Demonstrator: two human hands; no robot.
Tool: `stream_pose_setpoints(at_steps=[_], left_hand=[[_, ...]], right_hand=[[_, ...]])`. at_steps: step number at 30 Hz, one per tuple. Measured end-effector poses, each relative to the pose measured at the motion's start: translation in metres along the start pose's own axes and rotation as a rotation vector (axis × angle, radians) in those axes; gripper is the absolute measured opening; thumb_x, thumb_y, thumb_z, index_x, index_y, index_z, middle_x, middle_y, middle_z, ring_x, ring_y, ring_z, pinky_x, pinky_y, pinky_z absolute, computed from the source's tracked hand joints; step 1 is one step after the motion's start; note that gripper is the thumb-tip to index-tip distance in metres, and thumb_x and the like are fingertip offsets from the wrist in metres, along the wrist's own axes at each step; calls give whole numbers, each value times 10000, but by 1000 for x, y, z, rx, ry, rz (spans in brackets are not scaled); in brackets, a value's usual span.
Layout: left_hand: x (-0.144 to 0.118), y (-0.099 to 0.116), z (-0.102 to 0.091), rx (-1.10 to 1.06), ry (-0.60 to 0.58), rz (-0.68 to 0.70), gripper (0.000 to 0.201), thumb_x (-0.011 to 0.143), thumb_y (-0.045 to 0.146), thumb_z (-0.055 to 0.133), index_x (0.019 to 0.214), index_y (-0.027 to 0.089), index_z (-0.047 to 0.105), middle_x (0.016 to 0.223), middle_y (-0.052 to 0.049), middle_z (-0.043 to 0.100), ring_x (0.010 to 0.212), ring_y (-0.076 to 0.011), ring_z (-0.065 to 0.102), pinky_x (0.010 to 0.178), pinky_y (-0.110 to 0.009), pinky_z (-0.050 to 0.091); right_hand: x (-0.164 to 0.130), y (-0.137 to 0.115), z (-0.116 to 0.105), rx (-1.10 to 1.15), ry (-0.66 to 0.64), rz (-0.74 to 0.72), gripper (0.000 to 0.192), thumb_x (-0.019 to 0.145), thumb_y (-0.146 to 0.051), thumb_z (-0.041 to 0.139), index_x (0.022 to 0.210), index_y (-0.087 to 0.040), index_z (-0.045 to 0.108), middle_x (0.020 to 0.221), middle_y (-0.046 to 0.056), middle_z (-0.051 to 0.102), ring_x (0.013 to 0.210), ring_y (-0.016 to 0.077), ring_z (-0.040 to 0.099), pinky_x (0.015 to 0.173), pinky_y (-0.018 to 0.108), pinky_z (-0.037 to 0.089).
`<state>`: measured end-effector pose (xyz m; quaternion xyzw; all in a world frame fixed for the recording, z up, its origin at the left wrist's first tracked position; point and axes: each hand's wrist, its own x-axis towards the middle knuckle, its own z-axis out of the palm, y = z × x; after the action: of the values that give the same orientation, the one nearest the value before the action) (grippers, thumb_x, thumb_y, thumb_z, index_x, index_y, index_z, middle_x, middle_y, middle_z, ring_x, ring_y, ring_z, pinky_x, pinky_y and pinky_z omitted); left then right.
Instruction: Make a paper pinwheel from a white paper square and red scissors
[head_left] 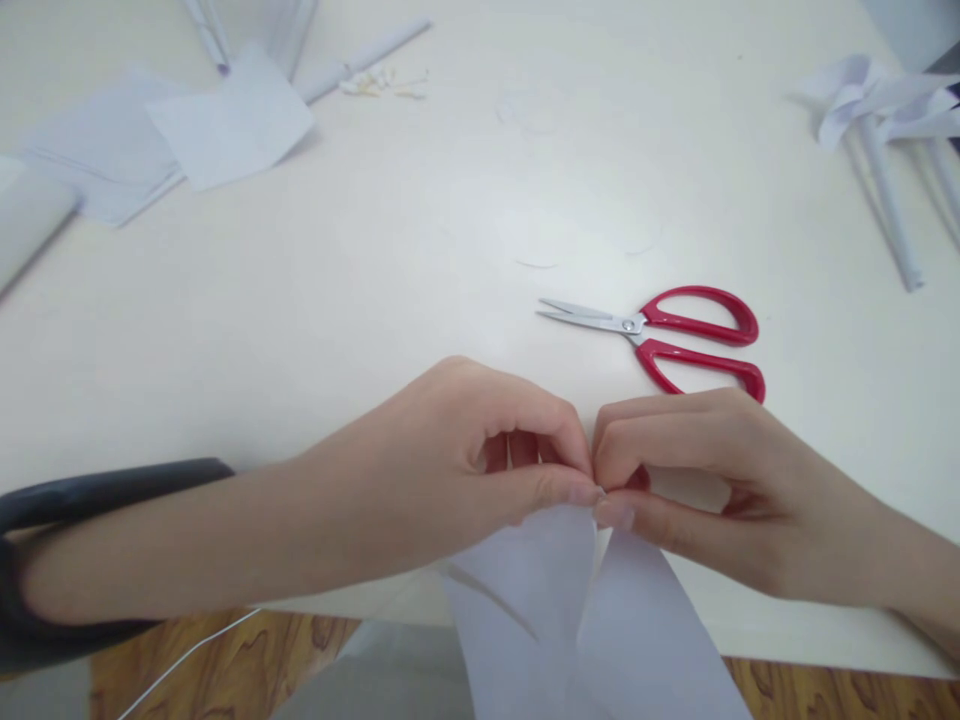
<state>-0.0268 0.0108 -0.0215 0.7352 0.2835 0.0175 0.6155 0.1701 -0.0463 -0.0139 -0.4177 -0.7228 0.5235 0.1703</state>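
My left hand [465, 460] and my right hand [712, 480] meet near the front edge of the white table [420, 260]. Both pinch the top of a white paper sheet [570, 620] between thumb and forefinger, fingertips almost touching. The sheet hangs down over the table edge toward me and shows a split or fold running down from the pinch point. Red-handled scissors [667, 335] lie shut on the table just beyond my right hand, blades pointing left.
A stack of white paper squares [172, 140] lies at the far left, with rolled paper tubes [360, 60] behind it. Folded paper shapes on rolled sticks [885, 130] lie at the far right. Small scraps [382, 85] sit near the back. Wooden floor shows below the table.
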Motion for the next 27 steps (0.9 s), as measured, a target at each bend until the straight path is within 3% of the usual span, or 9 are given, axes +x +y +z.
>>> stream_pose_setpoints(at_steps=[8, 15, 21, 27], left_hand=[[1, 5, 0, 64, -34, -59, 123, 787, 190, 546, 677, 203, 600, 586, 73, 526, 563, -73, 474, 512, -172, 377], [4, 6, 0, -33, 34, -14, 126, 790, 198, 565, 669, 210, 600, 575, 78, 521, 531, -60, 461, 498, -148, 389], [5, 6, 0, -44, -14, 8, 168, 803, 338, 584, 691, 212, 584, 590, 60, 534, 550, -83, 482, 511, -174, 407], [4, 4, 1, -14, -8, 10, 134, 795, 328, 599, 724, 215, 589, 610, 63, 545, 551, -79, 476, 507, -177, 393]], right_hand=[[2, -3, 0, -51, -44, -25, 182, 835, -119, 520, 674, -166, 449, 673, -40, 463, 584, 57, 413, 512, 186, 346], [0, -1, -1, -32, 36, -34, 180, 795, -83, 529, 645, -169, 478, 652, -25, 482, 567, 70, 437, 493, 193, 367], [0, -1, 1, -32, 104, -39, 173, 733, -11, 534, 637, -153, 514, 655, -24, 510, 567, 59, 455, 493, 173, 371], [-1, -1, 5, -58, 147, -32, 198, 685, 24, 533, 618, -156, 486, 631, -40, 469, 545, 52, 403, 472, 171, 331]])
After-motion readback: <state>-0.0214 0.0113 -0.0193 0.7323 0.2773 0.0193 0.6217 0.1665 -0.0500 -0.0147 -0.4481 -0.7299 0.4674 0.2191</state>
